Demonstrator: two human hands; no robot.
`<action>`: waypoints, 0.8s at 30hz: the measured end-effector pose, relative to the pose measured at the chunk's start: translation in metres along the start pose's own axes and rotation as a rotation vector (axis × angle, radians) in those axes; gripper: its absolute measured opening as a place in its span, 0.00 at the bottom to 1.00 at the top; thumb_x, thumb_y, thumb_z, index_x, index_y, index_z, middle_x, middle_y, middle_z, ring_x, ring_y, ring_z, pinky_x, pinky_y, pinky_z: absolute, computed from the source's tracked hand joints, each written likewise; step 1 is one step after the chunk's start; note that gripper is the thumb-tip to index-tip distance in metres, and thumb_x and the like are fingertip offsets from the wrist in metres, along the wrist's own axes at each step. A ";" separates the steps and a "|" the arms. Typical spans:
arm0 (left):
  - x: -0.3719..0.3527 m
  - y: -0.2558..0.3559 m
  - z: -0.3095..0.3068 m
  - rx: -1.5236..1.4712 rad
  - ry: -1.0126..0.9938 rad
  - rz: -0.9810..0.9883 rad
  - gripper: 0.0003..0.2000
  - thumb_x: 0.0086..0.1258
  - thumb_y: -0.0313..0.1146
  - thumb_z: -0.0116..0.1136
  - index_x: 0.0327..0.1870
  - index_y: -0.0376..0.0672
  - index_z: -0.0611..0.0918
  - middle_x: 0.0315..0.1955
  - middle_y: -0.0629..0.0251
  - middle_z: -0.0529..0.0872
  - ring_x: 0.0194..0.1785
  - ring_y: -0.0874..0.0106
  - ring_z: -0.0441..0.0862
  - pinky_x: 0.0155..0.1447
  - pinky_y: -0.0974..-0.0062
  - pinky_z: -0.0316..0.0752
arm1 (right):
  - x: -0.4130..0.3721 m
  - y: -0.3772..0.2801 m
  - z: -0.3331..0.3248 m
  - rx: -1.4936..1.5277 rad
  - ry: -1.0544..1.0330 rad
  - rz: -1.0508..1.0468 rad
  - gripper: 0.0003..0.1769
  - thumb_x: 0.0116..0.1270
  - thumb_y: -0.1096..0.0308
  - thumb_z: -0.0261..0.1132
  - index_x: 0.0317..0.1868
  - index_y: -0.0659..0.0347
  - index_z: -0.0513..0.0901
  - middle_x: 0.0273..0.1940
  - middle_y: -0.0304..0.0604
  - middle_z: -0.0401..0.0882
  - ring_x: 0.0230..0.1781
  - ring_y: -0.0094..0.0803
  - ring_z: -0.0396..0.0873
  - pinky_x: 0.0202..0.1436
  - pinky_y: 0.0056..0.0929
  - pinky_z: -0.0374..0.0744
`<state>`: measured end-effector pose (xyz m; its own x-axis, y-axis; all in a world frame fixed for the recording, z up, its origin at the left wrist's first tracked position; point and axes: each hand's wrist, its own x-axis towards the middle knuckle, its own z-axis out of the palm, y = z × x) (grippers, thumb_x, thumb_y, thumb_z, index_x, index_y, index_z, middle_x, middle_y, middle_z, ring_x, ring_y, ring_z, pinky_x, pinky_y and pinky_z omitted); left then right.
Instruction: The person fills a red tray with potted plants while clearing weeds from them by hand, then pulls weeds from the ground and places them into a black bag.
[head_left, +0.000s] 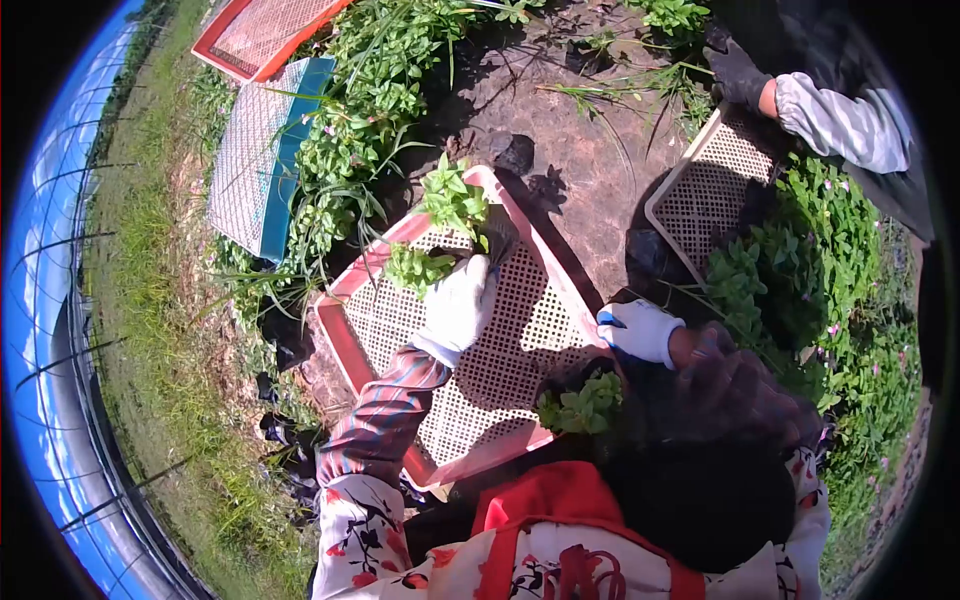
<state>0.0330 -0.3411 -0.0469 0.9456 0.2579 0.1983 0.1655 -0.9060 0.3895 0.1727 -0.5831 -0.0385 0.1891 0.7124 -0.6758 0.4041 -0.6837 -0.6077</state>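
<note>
A shallow pink crate (362,372) with a perforated bottom lies tilted in front of me. My left hand (458,308), in a white glove, reaches over it with fingers closed around a potted plant (418,268); the pot is mostly hidden by the hand. Beside it, a second leafy plant (455,203) stands at the crate's far corner. At the crate's right side, my right hand (640,332), in a white glove with a blue palm, is curled on the rim. Another green plant (585,404) sits in the near right corner.
Another person's dark-gloved hand (738,75) holds a cream crate (680,185) at upper right. A teal crate (285,175) and an orange crate (235,40) lie at upper left. Leafy plants (845,250) grow along both sides of the dirt-covered ground sheet (580,170).
</note>
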 end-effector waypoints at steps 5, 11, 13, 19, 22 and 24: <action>-0.105 0.059 0.067 -0.037 -0.483 0.257 0.10 0.65 0.33 0.46 0.44 0.42 0.74 0.30 0.59 0.79 0.29 0.63 0.79 0.28 0.67 0.74 | 0.069 -0.004 -0.001 0.696 0.273 -0.328 0.17 0.67 0.65 0.54 0.53 0.64 0.72 0.40 0.44 0.80 0.38 0.30 0.78 0.43 0.30 0.75; -0.022 0.044 -0.077 -0.301 -0.906 0.188 0.14 0.59 0.28 0.52 0.47 0.41 0.77 0.32 0.58 0.81 0.36 0.60 0.80 0.40 0.67 0.75 | 0.092 -0.029 0.038 0.166 -0.328 -0.377 0.23 0.68 0.52 0.51 0.59 0.52 0.72 0.45 0.38 0.79 0.36 0.26 0.75 0.40 0.24 0.75; 0.024 0.007 -0.098 -0.343 -0.585 -0.136 0.12 0.61 0.27 0.51 0.45 0.37 0.78 0.29 0.55 0.81 0.36 0.57 0.80 0.42 0.67 0.74 | 0.098 -0.018 0.050 0.257 -0.379 -0.407 0.23 0.68 0.52 0.51 0.59 0.53 0.72 0.45 0.38 0.79 0.34 0.23 0.74 0.35 0.23 0.75; 0.113 -0.171 0.010 0.385 -0.134 -0.339 0.26 0.60 0.41 0.55 0.61 0.49 0.66 0.42 0.40 0.75 0.34 0.48 0.80 0.38 0.56 0.76 | 0.074 -0.020 0.034 0.371 -0.371 -0.532 0.23 0.69 0.56 0.52 0.60 0.58 0.69 0.54 0.45 0.74 0.54 0.34 0.72 0.58 0.29 0.68; 0.118 -0.171 0.025 0.489 -0.055 -0.390 0.19 0.59 0.39 0.55 0.53 0.47 0.73 0.33 0.51 0.81 0.34 0.53 0.81 0.38 0.58 0.76 | 0.066 -0.020 0.033 0.506 -0.373 -0.460 0.22 0.70 0.58 0.52 0.61 0.57 0.69 0.54 0.42 0.74 0.54 0.29 0.71 0.60 0.27 0.66; 0.124 -0.192 0.032 0.443 0.006 -0.352 0.10 0.59 0.36 0.54 0.39 0.45 0.77 0.30 0.55 0.82 0.36 0.55 0.81 0.38 0.58 0.75 | 0.061 -0.021 0.032 0.558 -0.363 -0.426 0.22 0.70 0.59 0.52 0.60 0.57 0.69 0.55 0.42 0.74 0.54 0.28 0.71 0.60 0.26 0.66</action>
<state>0.1272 -0.1463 -0.1257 0.8109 0.5705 0.1300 0.5733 -0.8192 0.0188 0.1473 -0.5308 -0.0802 -0.2241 0.9001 -0.3735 -0.1511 -0.4107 -0.8991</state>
